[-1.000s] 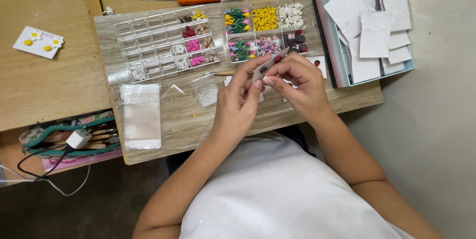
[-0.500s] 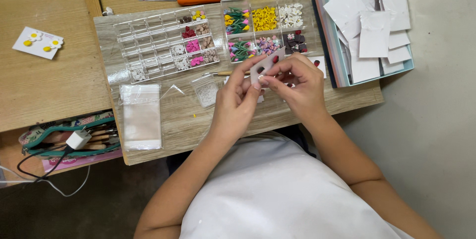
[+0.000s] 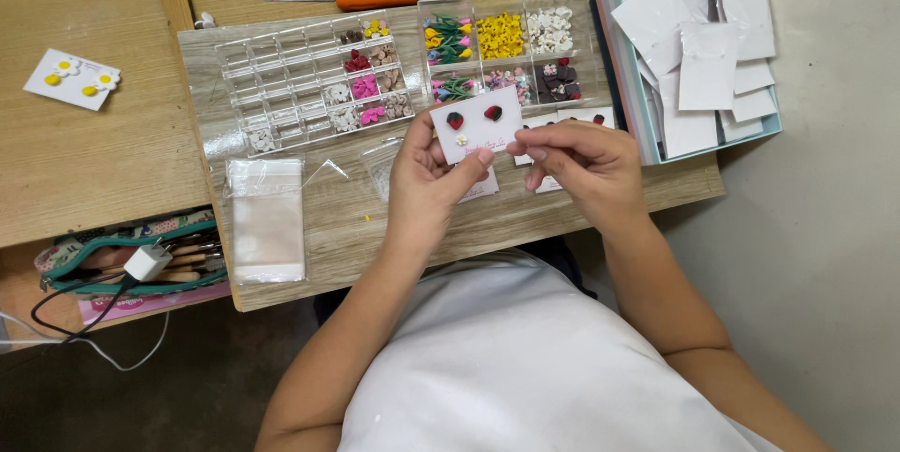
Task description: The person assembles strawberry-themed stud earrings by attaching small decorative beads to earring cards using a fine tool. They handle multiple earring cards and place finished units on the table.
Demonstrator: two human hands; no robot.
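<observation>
Left hand (image 3: 427,180) fingers pinch a white earring card (image 3: 476,124) with two red studs, held above the surface (image 3: 337,227) near centre. Right hand (image 3: 577,166) at 3 o'clock of the card, fingertips pinched together at its edge; contents unclear. Clear bead organiser (image 3: 309,86) at 10 o'clock.

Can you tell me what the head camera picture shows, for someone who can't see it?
A left hand and right hand hold up a small white card with two red earrings, above a wooden board with clear bead boxes.
</observation>
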